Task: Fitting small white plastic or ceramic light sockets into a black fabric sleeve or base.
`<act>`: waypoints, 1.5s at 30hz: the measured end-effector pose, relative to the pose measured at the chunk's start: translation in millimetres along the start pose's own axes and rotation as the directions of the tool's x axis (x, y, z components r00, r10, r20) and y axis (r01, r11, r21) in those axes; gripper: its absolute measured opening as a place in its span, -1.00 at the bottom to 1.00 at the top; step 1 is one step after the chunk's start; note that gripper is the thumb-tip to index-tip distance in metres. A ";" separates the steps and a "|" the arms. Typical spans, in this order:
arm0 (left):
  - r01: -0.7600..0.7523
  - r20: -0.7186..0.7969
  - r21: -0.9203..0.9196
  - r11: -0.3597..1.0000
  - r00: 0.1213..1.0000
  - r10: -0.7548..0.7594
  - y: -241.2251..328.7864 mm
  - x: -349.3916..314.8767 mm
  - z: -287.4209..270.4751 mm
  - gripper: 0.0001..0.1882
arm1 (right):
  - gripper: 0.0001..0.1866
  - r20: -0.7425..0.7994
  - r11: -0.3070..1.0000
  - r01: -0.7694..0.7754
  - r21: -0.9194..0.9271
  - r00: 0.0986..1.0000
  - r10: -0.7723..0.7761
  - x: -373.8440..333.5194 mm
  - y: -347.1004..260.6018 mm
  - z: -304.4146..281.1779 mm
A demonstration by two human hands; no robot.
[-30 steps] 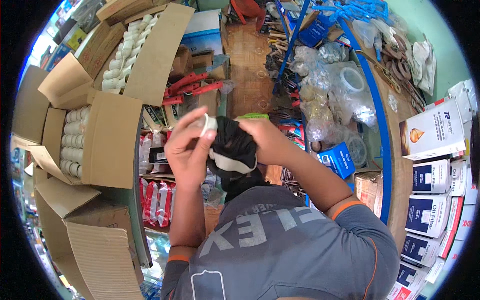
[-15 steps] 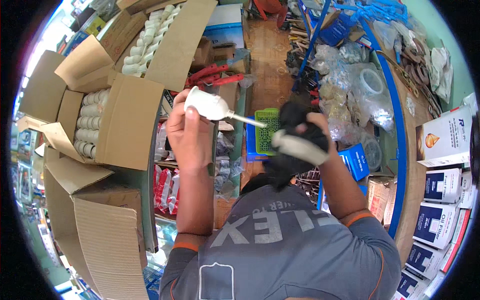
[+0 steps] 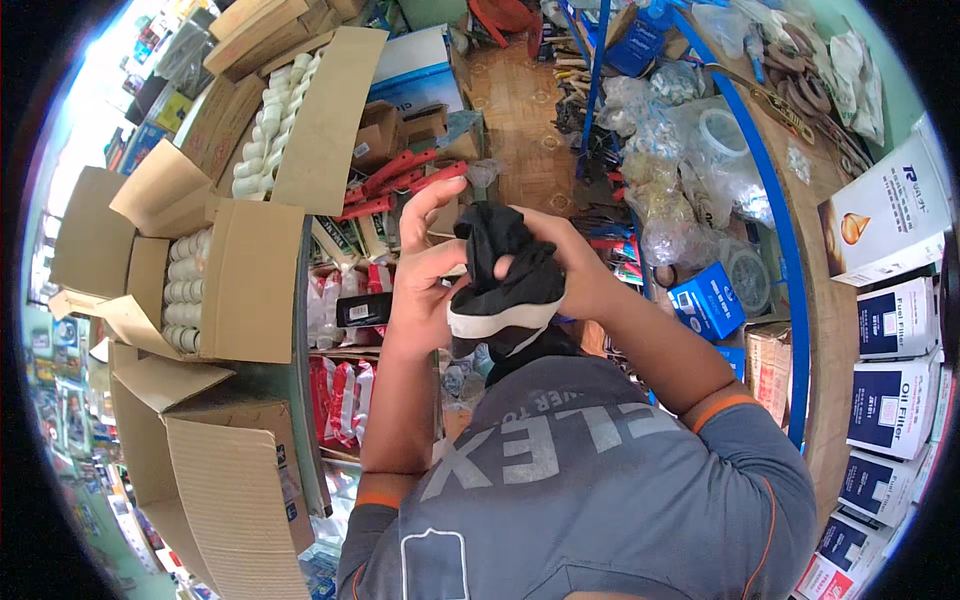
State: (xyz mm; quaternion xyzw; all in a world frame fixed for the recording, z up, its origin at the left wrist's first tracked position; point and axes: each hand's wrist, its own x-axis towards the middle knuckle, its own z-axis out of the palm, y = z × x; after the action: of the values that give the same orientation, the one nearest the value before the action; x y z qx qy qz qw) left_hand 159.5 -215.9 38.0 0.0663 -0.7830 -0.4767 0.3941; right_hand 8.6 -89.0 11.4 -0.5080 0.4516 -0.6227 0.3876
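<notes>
A black cloth with a white band (image 3: 508, 245) is bunched between my two hands, above my chest. My right hand (image 3: 572, 262) grips it from the right, with a fingertip showing over its folds. From the left, my left hand (image 3: 420, 265) closes on the cloth with thumb and curled fingers, while one finger stretches up and away. The white cup-shaped piece with a thin stem does not show now; whether it lies inside the cloth I cannot tell.
Open cartons (image 3: 255, 285) with rows of white cups stand at left. Red-handled tools (image 3: 400, 180) lie beyond my left hand. Across the tiled floor (image 3: 515, 110), a blue-framed shelf (image 3: 790, 270) holds bagged goods. White-and-blue filter boxes (image 3: 890, 405) are stacked at far right.
My right hand has brought the black cloth left to my left hand. The white cup-shaped piece, held up in my left hand before, has gone out of sight.
</notes>
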 end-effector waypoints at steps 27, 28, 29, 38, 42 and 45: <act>0.079 -0.247 -0.233 0.969 0.959 -0.138 3.2 -19.1 -46.5 -0.89 | -0.69 -0.303 0.944 0.113 0.309 0.953 -0.014 19.5 -11.8 -19.0; 0.063 -0.228 -0.198 0.978 0.968 -0.109 5.1 -20.9 -48.3 -0.78 | -0.65 -0.265 0.608 -0.009 0.794 0.895 0.359 21.5 -11.0 -27.3; 0.053 -0.262 -0.193 0.980 0.960 -0.103 6.1 -21.5 -47.3 -0.78 | -0.58 0.184 0.347 -0.164 0.923 0.983 -0.025 36.7 -8.5 -38.7; -0.053 -0.357 -0.128 0.990 0.934 0.004 4.8 -30.6 30.9 -0.33 | -0.44 0.081 0.934 -0.110 0.340 0.993 0.087 13.8 19.2 -0.5; -0.013 -0.280 0.215 0.976 0.957 0.075 2.8 -28.8 34.0 -0.45 | -0.55 -0.016 0.995 0.043 -0.087 0.999 -0.045 11.8 33.4 3.3; -0.051 -0.178 0.149 0.988 0.981 0.078 -0.1 -21.0 28.5 -0.48 | -0.55 -0.013 0.952 0.185 -0.246 0.981 -0.194 11.4 37.9 -3.3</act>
State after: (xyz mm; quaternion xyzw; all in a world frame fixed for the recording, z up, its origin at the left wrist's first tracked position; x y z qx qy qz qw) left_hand 154.3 -186.1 19.6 0.1127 -0.7775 -0.3979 0.4738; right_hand 4.2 -110.2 -21.9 -0.5811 0.4808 -0.6061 0.2526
